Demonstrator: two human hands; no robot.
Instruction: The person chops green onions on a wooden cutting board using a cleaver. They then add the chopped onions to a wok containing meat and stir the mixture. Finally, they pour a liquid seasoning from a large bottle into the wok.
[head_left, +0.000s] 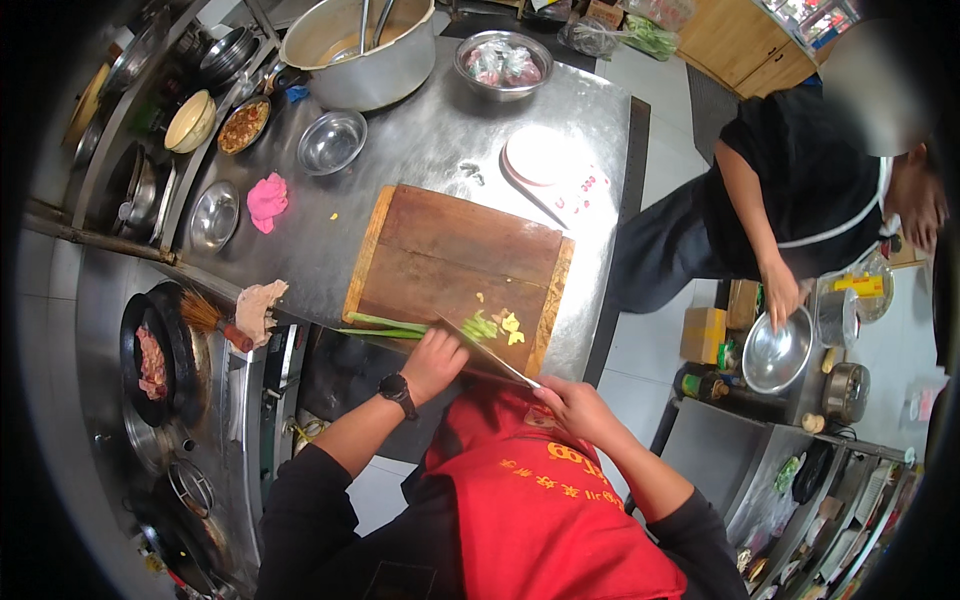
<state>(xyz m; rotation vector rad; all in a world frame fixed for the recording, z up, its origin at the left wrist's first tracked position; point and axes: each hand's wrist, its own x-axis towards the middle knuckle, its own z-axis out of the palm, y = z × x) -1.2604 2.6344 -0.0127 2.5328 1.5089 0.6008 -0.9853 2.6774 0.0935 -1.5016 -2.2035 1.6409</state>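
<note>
A wooden cutting board (465, 247) lies on the steel table, close in front of me. My left hand (436, 364) presses green stalks (390, 325), which look like scallions, against the board's near edge; their ends stick out to the left. In my right hand (581, 409) is the handle of a kitchen knife (487, 351), its blade against the stalks beside my left fingers. Cut green pieces (480, 326) lie just beyond the blade. Next to them are yellowish slices (512, 328), perhaps garlic or ginger.
A kitchen scale (541, 157), a steel bowl of bagged meat (504, 67), a large pot (360, 56), an empty-looking bowl (332, 142) and a pink cloth (267, 202) stand beyond the board. Left is a wok with meat (152, 364). At right another person holds a bowl (778, 356).
</note>
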